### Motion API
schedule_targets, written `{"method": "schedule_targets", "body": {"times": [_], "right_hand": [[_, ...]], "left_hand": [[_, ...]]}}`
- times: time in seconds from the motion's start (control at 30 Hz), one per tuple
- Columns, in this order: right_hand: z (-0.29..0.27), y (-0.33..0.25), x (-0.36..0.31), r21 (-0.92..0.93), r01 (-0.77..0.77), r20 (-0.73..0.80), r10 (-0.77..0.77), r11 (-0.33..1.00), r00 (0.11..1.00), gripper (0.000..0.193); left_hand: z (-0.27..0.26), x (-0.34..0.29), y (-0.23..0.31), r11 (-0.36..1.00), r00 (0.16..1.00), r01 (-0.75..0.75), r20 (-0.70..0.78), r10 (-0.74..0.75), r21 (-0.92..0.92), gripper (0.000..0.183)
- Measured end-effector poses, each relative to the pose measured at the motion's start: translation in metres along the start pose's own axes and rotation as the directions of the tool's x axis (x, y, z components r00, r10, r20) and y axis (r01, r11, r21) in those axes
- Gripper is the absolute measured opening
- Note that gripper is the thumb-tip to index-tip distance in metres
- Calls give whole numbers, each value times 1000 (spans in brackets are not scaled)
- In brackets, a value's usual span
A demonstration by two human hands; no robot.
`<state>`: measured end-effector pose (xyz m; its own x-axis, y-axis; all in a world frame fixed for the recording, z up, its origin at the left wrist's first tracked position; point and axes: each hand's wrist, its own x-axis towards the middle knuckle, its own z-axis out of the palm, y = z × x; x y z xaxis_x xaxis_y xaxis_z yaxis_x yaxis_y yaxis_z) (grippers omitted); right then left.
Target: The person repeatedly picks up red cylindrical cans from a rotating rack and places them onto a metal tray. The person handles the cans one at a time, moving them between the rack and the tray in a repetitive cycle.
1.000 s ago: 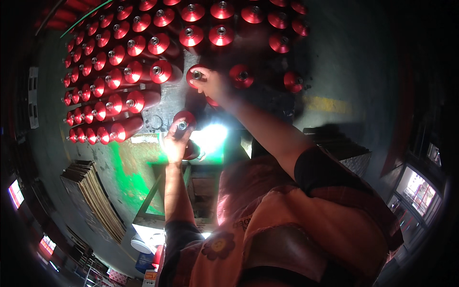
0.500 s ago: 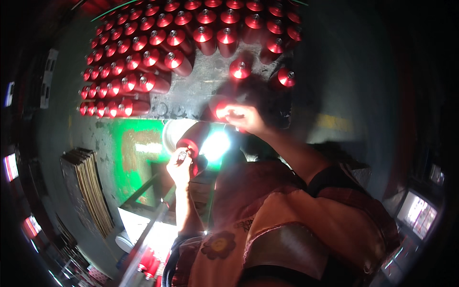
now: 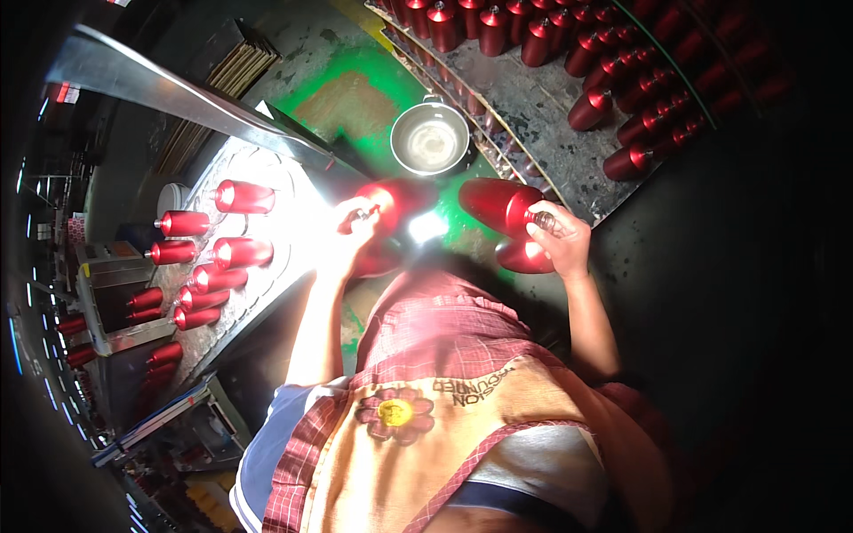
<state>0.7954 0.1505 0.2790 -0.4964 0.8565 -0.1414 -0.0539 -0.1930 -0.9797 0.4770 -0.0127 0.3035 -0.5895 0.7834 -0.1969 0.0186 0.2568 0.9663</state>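
Left hand (image 3: 342, 236): fingers closed about the metal neck of an upper-left glossy red metallic bottle (image 3: 397, 197); its body points toward the middle of the view.
Second bottle, left: a darker red metallic bottle (image 3: 377, 258), just below the first; neck hidden by the hand, so the hold on it cannot be told.
Right hand (image 3: 569, 242): fingers curled tight round the bright threaded neck of an upper-right tapered red metallic bottle (image 3: 494, 202).
Second bottle, right: a shaded red metallic bottle (image 3: 522, 256), directly under its fellow, neck covered by the fingers; grip on it not clear.
Between and beyond the hands: one round silver-grey metal pot (image 3: 430, 142), near the table edge.
Floor: bright green painted patch (image 3: 382, 62) around the pot.
Right-hand table: worn grey-topped table (image 3: 533, 115), bearing rows of upright red bottles (image 3: 538, 42).
Left-hand bench: glaring white-lit bench (image 3: 271, 282), with a loose group of red bottles with pale necks (image 3: 244, 197).
Above the bench: slanting silver metal bar (image 3: 160, 89).
Behind the bar: stack of flat brown boards (image 3: 238, 62).
Wearer: tan apron with maroon checked trim (image 3: 382, 471), flower motif on it.
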Motion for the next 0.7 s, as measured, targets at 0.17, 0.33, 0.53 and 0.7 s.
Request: {"method": "schedule_targets", "body": {"times": [0.17, 0.33, 0.53, 0.7], "right_hand": [[16, -46, -8, 514, 341, -67, -360, 787, 931, 25], [69, -67, 55, 968, 218, -109, -570, 127, 814, 26], [194, -66, 113, 976, 185, -149, -273, 111, 950, 31], [257, -71, 121, 962, 218, -185, -200, 161, 962, 36]], "left_hand": [[-81, -68, -22, 979, 976, 170, -153, -152, 109, 25], [-166, -136, -29, 999, 969, 10, -249, -2, 34, 20], [-283, -203, -73, 995, 903, -95, -423, 69, -41, 19], [-374, -243, -96, 981, 863, -75, -481, 153, 178, 14]]}}
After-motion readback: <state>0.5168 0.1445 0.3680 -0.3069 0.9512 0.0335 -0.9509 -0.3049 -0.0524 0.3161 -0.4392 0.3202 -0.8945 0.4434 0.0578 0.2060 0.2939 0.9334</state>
